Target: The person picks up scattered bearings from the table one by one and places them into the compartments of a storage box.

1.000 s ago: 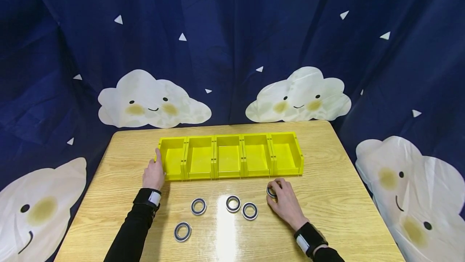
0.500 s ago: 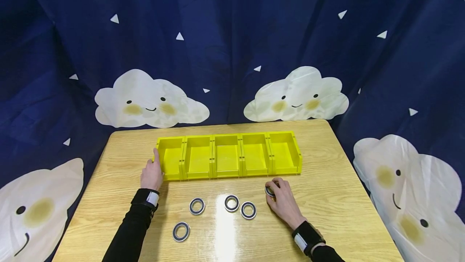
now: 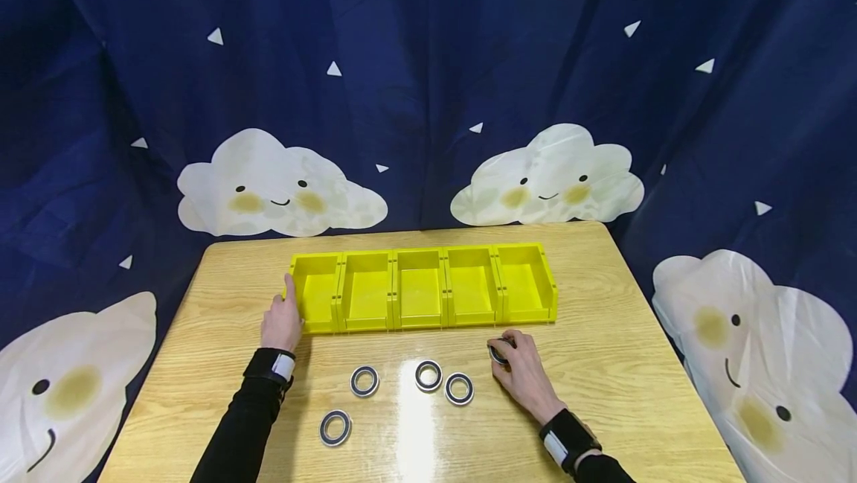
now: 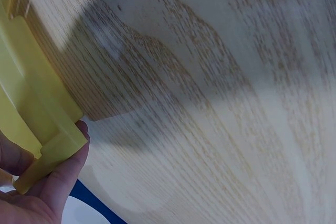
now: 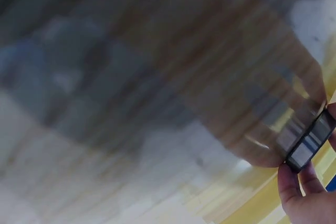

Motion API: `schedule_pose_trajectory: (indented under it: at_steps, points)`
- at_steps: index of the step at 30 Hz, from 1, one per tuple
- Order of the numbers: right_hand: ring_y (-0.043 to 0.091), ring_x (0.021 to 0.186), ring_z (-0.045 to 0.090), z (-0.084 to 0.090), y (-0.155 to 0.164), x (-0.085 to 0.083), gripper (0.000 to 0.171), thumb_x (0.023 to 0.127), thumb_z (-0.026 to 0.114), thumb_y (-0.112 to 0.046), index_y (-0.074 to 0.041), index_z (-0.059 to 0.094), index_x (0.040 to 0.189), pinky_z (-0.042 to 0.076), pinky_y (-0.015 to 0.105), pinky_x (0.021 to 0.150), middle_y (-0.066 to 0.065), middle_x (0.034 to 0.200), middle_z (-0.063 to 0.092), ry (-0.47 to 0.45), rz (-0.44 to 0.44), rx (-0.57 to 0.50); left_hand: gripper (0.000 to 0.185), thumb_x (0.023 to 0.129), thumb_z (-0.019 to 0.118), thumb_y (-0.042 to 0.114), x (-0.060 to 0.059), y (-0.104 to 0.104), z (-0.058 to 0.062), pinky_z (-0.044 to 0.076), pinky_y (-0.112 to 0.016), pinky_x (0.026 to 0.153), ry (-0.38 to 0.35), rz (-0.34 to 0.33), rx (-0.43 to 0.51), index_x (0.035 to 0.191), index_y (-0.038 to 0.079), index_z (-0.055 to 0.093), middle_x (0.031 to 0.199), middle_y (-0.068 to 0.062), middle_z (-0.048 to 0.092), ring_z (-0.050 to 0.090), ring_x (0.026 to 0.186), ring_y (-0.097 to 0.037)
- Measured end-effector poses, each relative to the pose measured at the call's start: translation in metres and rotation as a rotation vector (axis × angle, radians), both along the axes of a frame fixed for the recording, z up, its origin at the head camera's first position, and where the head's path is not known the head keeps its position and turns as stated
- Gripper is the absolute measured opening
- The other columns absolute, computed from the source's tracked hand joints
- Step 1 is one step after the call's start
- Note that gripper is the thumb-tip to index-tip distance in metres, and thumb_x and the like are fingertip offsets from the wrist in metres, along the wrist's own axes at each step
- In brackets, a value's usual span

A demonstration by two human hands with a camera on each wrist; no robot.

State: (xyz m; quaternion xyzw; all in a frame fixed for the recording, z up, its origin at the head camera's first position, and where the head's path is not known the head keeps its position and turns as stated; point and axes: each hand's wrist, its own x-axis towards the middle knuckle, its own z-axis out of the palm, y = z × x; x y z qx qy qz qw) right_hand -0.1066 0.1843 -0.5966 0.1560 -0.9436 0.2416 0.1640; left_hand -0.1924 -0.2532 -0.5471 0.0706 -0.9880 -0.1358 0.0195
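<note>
Off the table (image 3: 623, 364) now, ring (image 3: 498, 353)

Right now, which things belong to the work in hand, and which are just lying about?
In hand:
- ring, pinched in the right hand grip
- yellow bin row, left hand resting against its end

Lying about:
- four loose rings on the table
- cloud-print backdrop

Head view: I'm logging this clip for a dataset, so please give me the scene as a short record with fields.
surface: wooden table
container: yellow tray with five compartments, all empty
left hand: rests against the tray's left end
right hand: pinches a ring just in front of the tray's right part
loose rings: four lying flat on the table between the hands
backdrop: dark blue curtain with clouds
</note>
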Motion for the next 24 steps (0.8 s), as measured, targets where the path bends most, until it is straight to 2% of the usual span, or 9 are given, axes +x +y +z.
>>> schedule_pose_trajectory:
  at_steps: [10, 24]
  points:
    - [0.032, 0.101, 0.05, 0.011, 0.004, 0.0, 0.035, 0.074, 0.078, -0.008, -0.01, 0.072, 0.108, 0.048, 0.045, 0.083, 0.017, 0.11, 0.058, -0.043, -0.036, -0.007, 0.081, 0.086, 0.062, -0.002, 0.0, 0.0, -0.001, 0.052, -0.057, 0.068, 0.006, 0.006, 0.012, 0.152, 0.003, 0.015, 0.105, -0.035, 0.055, 0.06, 0.073, -0.046]
    - [0.038, 0.101, 0.052, 0.034, 0.021, -0.016, 0.033, 0.074, 0.079, -0.006, -0.005, 0.072, 0.106, 0.043, 0.048, 0.086, 0.021, 0.109, 0.058, 0.009, -0.08, -0.046, 0.081, 0.086, 0.062, -0.003, 0.0, 0.0, -0.003, 0.052, -0.057, 0.067, 0.014, 0.002, 0.011, 0.151, 0.004, 0.015, 0.103, -0.035, 0.055, 0.06, 0.074, -0.047]
